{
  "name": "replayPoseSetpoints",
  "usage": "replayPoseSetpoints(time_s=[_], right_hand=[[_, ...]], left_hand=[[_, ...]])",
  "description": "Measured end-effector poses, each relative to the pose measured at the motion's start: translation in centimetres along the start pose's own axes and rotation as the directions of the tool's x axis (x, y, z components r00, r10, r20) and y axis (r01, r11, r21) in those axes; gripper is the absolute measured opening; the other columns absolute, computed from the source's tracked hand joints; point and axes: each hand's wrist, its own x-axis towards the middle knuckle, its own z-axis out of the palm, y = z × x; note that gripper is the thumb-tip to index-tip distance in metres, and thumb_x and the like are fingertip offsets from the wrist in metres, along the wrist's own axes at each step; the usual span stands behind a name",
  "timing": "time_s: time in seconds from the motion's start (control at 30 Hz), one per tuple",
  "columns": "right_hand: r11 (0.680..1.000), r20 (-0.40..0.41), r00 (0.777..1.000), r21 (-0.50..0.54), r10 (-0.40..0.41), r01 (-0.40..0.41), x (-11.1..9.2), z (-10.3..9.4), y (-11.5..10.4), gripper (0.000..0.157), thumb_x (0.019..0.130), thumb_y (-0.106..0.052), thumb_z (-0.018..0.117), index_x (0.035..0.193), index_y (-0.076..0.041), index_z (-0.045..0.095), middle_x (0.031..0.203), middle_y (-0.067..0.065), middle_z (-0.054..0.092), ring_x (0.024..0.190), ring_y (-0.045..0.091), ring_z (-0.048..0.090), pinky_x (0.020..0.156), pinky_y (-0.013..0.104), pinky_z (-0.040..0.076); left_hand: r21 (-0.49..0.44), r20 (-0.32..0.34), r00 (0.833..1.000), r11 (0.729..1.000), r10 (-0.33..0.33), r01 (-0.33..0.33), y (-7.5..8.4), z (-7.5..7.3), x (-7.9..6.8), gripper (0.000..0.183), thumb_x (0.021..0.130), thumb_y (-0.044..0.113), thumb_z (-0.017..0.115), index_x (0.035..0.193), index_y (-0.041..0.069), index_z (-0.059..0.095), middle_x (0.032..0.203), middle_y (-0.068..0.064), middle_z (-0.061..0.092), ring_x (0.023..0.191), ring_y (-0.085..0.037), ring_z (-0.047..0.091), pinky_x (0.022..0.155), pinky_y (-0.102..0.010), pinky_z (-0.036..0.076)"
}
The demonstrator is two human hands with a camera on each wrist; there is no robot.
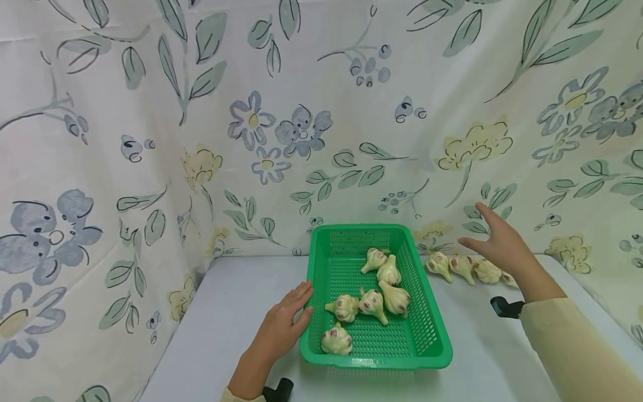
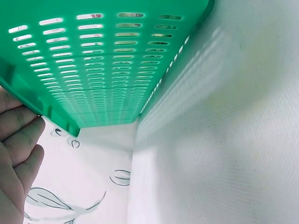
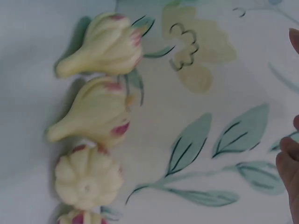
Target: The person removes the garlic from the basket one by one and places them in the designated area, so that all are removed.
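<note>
Currently, your left hand (image 1: 281, 324) is resting, fingers extended, on the left rim of the green basket (image 1: 382, 363); rightward, the garlic row (image 1: 462, 265) is lying below your nearer, right hand (image 1: 503, 245), its thumb and fingers standing apart, empty; the left wrist view is exposing the slotted outer wall (image 2: 100, 60), which the head view is hiding

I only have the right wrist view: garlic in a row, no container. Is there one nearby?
Observer: Yes, the head view shows a green basket on the table, left of the garlic row.
Operator: Anything in it?
Observer: Six garlic bulbs, all lying inside.
Operator: What's the left hand doing?
Observer: The left hand touches the basket's left rim.
</note>
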Motion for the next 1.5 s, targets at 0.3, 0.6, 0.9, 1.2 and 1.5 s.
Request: replayPoseSetpoints(time_s=[0.3, 0.6, 0.9, 1.2, 1.5], right_hand=[[0.979, -0.09, 0.982, 0.104, -0.166, 0.175, 0.5, 0.7, -7.3, 0.087, 0.092, -0.044, 0.067, 0.159, -0.018, 0.019, 0.161, 0.02, 0.025, 0.14, 0.052, 0.029, 0.102, 0.075, 0.032], [0.932, -0.058, 0.967, 0.259, -0.247, 0.254, 1.7, 5.3, -12.1, 0.081, 0.092, -0.038, 0.069, 0.158, -0.021, 0.024, 0.162, 0.009, 0.027, 0.145, 0.038, 0.03, 0.113, 0.061, 0.033], [0.846, -0.06, 0.951, 0.443, -0.303, 0.297, 2.6, 9.4, -15.4, 0.077, 0.092, -0.035, 0.07, 0.156, -0.019, 0.029, 0.16, 0.005, 0.032, 0.146, 0.029, 0.033, 0.118, 0.049, 0.032], [0.837, -0.012, 0.975, 0.511, -0.221, 0.196, 3.5, 12.6, -15.1, 0.074, 0.095, -0.036, 0.066, 0.155, -0.015, 0.03, 0.158, 0.007, 0.036, 0.145, 0.03, 0.035, 0.117, 0.049, 0.034], [0.885, 0.096, 0.99, 0.463, -0.102, 0.046, 3.9, 14.3, -13.7, 0.076, 0.095, -0.039, 0.065, 0.156, -0.014, 0.027, 0.157, 0.012, 0.037, 0.146, 0.035, 0.03, 0.114, 0.059, 0.034]], left_hand=[[0.005, 0.005, 1.0, 1.0, -0.004, 0.004, 0.0, 0.1, 0.1, 0.045, 0.101, 0.029, 0.056, 0.141, 0.009, 0.055, 0.153, 0.003, 0.044, 0.141, -0.019, 0.041, 0.112, -0.046, 0.041], [0.005, 0.008, 1.0, 1.0, 0.003, -0.003, -0.2, 0.3, 0.2, 0.045, 0.101, 0.029, 0.056, 0.141, 0.009, 0.055, 0.153, 0.004, 0.044, 0.142, -0.018, 0.041, 0.112, -0.045, 0.041], [0.004, 0.0, 1.0, 1.0, 0.01, -0.01, -0.1, 0.3, 0.3, 0.045, 0.101, 0.03, 0.055, 0.141, 0.009, 0.055, 0.153, 0.004, 0.044, 0.141, -0.018, 0.041, 0.113, -0.044, 0.04], [0.009, -0.007, 1.0, 1.0, 0.015, -0.015, -0.2, 0.4, 0.3, 0.045, 0.101, 0.029, 0.056, 0.141, 0.009, 0.055, 0.152, 0.004, 0.044, 0.141, -0.017, 0.041, 0.113, -0.044, 0.041], [0.016, -0.013, 1.0, 1.0, 0.011, -0.011, -0.3, 0.3, 0.2, 0.045, 0.1, 0.028, 0.058, 0.141, 0.01, 0.056, 0.152, 0.005, 0.045, 0.141, -0.016, 0.042, 0.112, -0.044, 0.041]])
